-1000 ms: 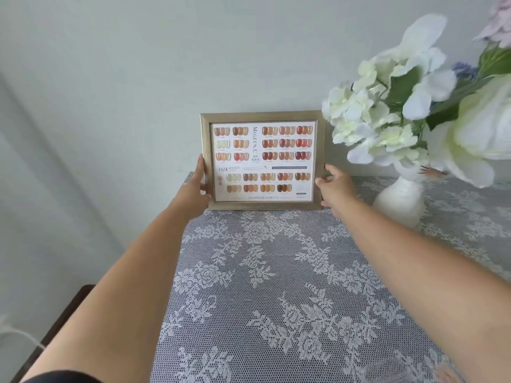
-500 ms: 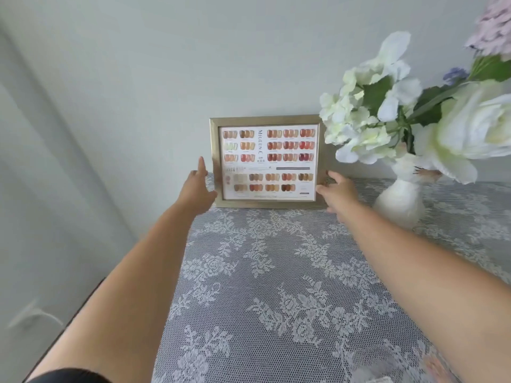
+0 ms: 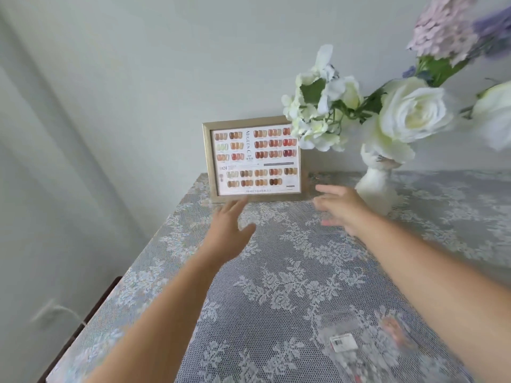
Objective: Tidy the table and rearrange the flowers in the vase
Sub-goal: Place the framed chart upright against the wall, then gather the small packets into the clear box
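Both hands have let go of the picture frame (image 3: 254, 161); it now stands alone against the wall at the table's (image 3: 276, 286) back edge. My left hand (image 3: 231, 230) and right hand (image 3: 341, 208) hover empty, fingers spread, just in front of it. White vase (image 3: 377, 186) of flowers (image 3: 409, 114) sits right of the frame, blooms overlapping its corner. Clear packet (image 3: 348, 346) lies near me. Middle lace is free.

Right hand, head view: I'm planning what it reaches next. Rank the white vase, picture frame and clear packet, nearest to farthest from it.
From the right hand:
1. White vase, just to its right.
2. Picture frame, to its left against the wall.
3. Clear packet, on the near part of the lace cloth, under the forearm.
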### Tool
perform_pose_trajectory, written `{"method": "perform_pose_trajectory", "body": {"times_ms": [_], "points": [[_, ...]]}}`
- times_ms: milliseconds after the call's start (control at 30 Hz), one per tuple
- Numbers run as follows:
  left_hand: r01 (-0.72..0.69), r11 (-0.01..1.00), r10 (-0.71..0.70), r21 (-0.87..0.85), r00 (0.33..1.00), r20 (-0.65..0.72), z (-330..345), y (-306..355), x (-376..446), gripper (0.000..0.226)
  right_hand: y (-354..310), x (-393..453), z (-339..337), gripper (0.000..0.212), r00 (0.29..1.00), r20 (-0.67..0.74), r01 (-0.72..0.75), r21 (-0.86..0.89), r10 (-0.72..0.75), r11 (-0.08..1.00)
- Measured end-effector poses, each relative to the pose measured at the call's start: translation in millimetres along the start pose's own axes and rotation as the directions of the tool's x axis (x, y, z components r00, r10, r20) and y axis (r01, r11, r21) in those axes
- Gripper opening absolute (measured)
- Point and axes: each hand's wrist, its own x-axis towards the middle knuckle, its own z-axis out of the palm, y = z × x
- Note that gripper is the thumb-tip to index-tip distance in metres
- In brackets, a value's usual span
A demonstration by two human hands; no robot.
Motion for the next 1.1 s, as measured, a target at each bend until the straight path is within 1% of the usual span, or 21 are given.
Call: {"method": "perform_pose_trajectory", "body": {"times_ms": [100,167,267,400,500,567,633,700,833,933,1033,1100], "points": [[-0.047,0.999,0.048,-0.024,0.997,0.065,8,19,-30,0.06,4,-29,-17,0.044,0.996,0.088,0.03,0.015,-0.031,0.999],[-0.087,0.996,0.089,-0.023,0.99,0.114,14,31,-48,0.055,9,-48,-32,0.035,0.989,0.136,0.063,-0.007,-0.062,0.998],[-0.156,0.987,0.159,-0.034,0.968,0.192,26,47,-75,0.05,16,-81,-56,0.028,0.97,0.22,0.12,-0.054,-0.105,0.991],[-0.205,0.979,0.204,-0.021,0.947,0.249,44,65,-101,0.05,27,-121,-88,0.029,0.955,0.265,0.191,-0.195,-0.136,0.962],[-0.209,0.978,0.202,-0.002,0.939,0.277,56,76,-115,0.051,37,-143,-107,0.031,0.956,0.267,0.202,-0.31,-0.119,0.929],[-0.207,0.978,0.197,0.006,0.936,0.291,63,82,-124,0.051,42,-155,-117,0.033,0.953,0.281,0.211,-0.352,-0.112,0.912],[-0.208,0.978,0.189,0.033,0.937,0.294,69,88,-132,0.056,45,-165,-122,0.036,0.947,0.301,0.227,-0.396,-0.108,0.89],[-0.208,0.975,0.18,0.074,0.942,0.284,76,94,-140,0.066,48,-173,-126,0.04,0.939,0.332,0.243,-0.446,-0.093,0.862],[-0.183,0.968,0.144,0.174,0.966,0.214,85,99,-151,0.068,54,-188,-133,0.046,0.928,0.366,0.272,-0.53,-0.072,0.803],[-0.134,0.968,0.096,0.211,0.979,0.181,89,101,-156,0.071,60,-200,-136,0.049,0.898,0.439,0.332,-0.616,-0.038,0.714],[-0.076,0.98,0.044,0.185,0.984,0.173,91,104,-159,0.064,67,-215,-138,0.051,0.86,0.511,0.423,-0.692,-0.018,0.585],[-0.06,0.986,0.037,0.158,0.989,0.147,92,106,-161,0.052,72,-222,-138,0.057,0.846,0.532,0.46,-0.708,-0.024,0.535]]}}
